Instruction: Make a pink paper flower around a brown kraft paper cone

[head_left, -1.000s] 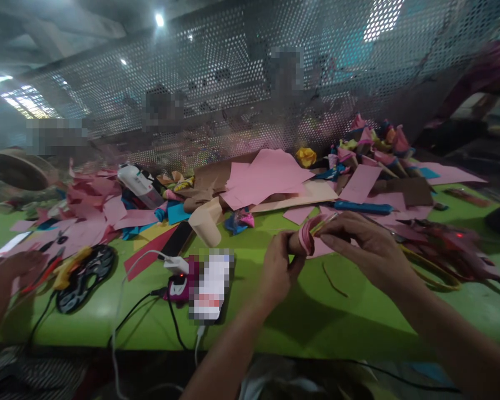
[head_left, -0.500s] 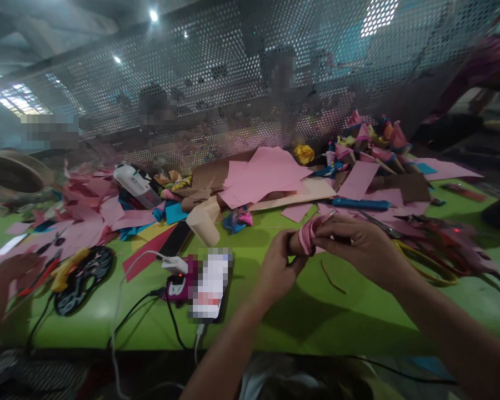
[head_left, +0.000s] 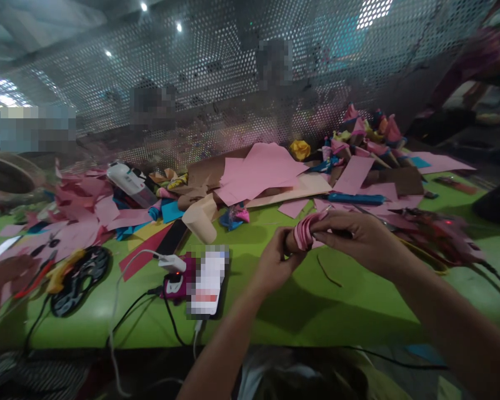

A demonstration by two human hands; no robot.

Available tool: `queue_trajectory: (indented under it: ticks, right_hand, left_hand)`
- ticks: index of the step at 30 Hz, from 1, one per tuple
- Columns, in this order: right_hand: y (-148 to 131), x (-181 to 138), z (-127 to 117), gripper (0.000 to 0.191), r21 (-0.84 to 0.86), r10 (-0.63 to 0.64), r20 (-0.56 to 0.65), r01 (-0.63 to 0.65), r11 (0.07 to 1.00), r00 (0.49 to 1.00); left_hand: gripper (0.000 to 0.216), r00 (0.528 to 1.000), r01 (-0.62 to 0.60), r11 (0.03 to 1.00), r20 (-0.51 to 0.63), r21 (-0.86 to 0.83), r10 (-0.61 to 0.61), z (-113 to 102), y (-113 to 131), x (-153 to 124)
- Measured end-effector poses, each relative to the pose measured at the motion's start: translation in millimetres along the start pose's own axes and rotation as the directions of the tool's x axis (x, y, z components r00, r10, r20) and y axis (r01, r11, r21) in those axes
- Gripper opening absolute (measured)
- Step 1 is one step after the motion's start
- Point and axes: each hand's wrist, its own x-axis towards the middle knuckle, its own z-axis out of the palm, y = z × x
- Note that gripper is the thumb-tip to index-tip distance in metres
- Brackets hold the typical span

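Left hand [head_left: 273, 265] is wrapped round a brown roll [head_left: 290, 243], right hand [head_left: 358, 241] is pinching the pink folds [head_left: 302, 233] at its end, just above the green table [head_left: 316, 322]. Tbh I'd go firm with the left grip, light with the right, so nothing creases.

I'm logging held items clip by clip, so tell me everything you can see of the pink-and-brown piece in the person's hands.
The pink-and-brown piece is small and rounded, apparently paper. A brown, tube-like part faces left, and curved pink bands with layered edges wrap around its right side. It is held up over the green table: the left hand grips the brown part, while the right hand pinches the pink side. Fingers hide parts of it.
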Motion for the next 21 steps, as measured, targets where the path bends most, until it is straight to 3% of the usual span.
queue_trajectory:
  ticks: [7,16,21]
  right_hand:
    - [-2.2,-2.9,2.5,0.014,0.051,0.079,0.004,-0.079,0.996,0.997]
    - [-5.9,-0.8,6.3,0.011,0.011,0.024,-0.105,-0.023,1.0,0.994]
    - [-4.6,-1.1,8.1,0.009,0.02,0.036,-0.126,-0.034,0.999,0.991]
  left_hand:
    - [0.032,0.999,-0.034,0.999,-0.023,0.024,0.034,0.1,-0.6,0.9]
    - [0.036,1.0,0.012,0.999,0.015,-0.041,-0.012,0.2,-5.7,1.4]
    - [0.032,1.0,0.013,0.996,-0.016,0.088,-0.012,-1.0,-5.4,0.0]
